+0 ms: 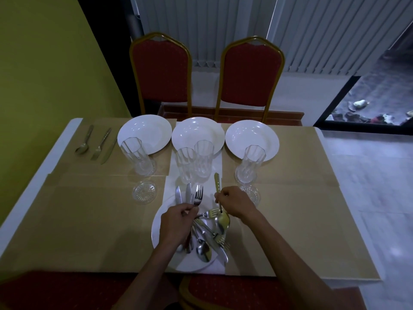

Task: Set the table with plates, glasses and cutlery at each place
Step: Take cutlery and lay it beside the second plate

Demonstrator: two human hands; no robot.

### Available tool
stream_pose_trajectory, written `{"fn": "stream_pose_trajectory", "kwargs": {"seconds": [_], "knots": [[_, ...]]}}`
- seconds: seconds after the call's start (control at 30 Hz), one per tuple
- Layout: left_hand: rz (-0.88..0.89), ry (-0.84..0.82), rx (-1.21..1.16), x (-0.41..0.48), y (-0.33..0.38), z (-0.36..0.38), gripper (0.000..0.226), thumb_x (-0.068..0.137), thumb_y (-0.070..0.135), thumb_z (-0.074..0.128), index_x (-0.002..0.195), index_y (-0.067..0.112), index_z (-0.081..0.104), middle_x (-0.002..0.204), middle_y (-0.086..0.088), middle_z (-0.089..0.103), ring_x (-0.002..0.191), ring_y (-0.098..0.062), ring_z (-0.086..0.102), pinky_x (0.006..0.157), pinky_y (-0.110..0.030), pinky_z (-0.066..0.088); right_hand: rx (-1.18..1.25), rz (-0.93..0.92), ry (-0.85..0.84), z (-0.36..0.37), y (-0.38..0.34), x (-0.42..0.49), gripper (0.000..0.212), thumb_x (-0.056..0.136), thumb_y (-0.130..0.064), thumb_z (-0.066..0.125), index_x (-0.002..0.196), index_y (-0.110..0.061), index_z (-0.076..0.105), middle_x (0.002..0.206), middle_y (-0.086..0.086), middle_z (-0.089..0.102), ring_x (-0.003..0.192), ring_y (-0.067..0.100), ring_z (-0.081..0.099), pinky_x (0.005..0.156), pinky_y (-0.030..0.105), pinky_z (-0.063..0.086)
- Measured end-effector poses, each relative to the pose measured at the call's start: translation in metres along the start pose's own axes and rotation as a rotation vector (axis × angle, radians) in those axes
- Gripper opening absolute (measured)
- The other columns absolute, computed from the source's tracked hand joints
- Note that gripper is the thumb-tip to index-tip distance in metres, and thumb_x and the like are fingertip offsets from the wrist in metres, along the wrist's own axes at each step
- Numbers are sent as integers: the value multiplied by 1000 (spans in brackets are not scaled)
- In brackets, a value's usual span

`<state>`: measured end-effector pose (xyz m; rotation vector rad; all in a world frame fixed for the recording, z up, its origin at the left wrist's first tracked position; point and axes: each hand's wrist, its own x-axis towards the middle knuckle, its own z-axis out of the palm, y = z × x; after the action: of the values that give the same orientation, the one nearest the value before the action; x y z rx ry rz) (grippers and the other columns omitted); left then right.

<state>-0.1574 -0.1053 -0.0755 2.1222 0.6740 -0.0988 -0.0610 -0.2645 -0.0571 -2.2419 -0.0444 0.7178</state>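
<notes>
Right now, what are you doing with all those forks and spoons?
A person is sorting cutlery to set the table. The left hand holds a bunch of knives and a fork, and the right hand lifts a spoon from the pile on the near plate. Three empty plates and four tall glasses stand further back. Only the far-left place has cutlery laid out.

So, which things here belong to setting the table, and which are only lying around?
For the job: three far plates, tall glasses, laid cutlery, near plate with loose cutlery, left hand holding knives and fork, right hand holding spoon.

Just there: red chairs, blinds.
</notes>
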Motion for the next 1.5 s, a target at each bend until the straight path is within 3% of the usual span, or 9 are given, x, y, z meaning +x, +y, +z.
{"fn": "stream_pose_trajectory", "kwargs": {"seconds": [0.1, 0.33, 0.43, 0.77, 0.87, 1.0, 1.17, 1.37, 1.5], "knots": [[-54, -5, 34, 0, -6, -1, 19, 88, 39, 64, 95, 28, 77, 82, 11, 70, 76, -6, 61, 65, -20, 40, -3, 9, -29, 3, -1, -4, 33, 96, -28, 56, 88, -1, 73, 65, -12, 62, 55, 4, 56, 54, 21, 40], [-43, -67, -55, -9, -1, -13, 12, 88, 26, 66, 92, 34, 75, 72, 15, 71, 68, 7, 64, 62, -6, 42, 38, 11, -54, 4, -2, -12, 31, 96, -32, 57, 71, -19, 69, 66, -2, 63, 53, 10, 52, 51, 23, 41], [-19, -153, -190, -15, 12, -18, 21, 89, 16, 63, 88, 30, 78, 79, 15, 76, 78, 1, 70, 78, -22, 53, 87, 11, -71, -3, -2, -17, 32, 96, -34, 56, 69, -21, 68, 71, 3, 64, 54, 13, 52, 49, 23, 41], [-25, -383, -367, -26, 60, 8, 33, 97, 9, 46, 92, 17, 78, 83, -1, 78, 81, -20, 73, 79, -39, 57, 224, 52, -31, -52, 38, -41, 33, 97, -27, 57, 77, -4, 69, 63, -2, 56, 44, 10, 43, 46, 24, 36], [-37, -422, -401, -26, 78, 25, 30, 96, 10, 48, 91, 14, 78, 83, -5, 77, 82, -23, 73, 77, -38, 56, 229, 78, -34, -75, 58, -43, 32, 97, -23, 57, 69, -12, 68, 58, -4, 53, 43, 10, 41, 46, 24, 34], [-79, -421, -442, -25, 100, 51, 28, 94, 14, 53, 86, 13, 80, 78, -7, 76, 77, -24, 72, 76, -39, 56, 243, 110, -48, -104, 89, -36, 38, 98, -27, 58, 79, 5, 64, 58, 0, 51, 44, 13, 41, 45, 24, 35], [-29, -399, -355, -27, 128, 91, 21, 90, 29, 65, 79, 18, 79, 73, -3, 75, 69, -13, 68, 69, -31, 55, 277, 126, -53, -138, 121, -22, 37, 99, -27, 58, 74, -1, 68, 50, -4, 51, 42, 14, 42, 44, 25, 35], [-101, -349, -408, -30, 156, 136, 13, 88, 7, 67, 97, 15, 73, 78, -2, 77, 69, -14, 67, 59, -21, 52, 260, 118, -110, -166, 149, -3, 37, 100, -27, 57, 82, 3, 69, 47, -12, 57, 49, 16, 46, 45, 24, 37], [-142, -307, -418, -26, 165, 163, 24, 86, 3, 68, 106, 16, 64, 75, -5, 76, 67, -13, 69, 58, -23, 52, 274, 121, -126, -181, 166, 9, 33, 99, -27, 57, 75, -8, 69, 48, -11, 57, 45, 15, 45, 47, 27, 38]]}}
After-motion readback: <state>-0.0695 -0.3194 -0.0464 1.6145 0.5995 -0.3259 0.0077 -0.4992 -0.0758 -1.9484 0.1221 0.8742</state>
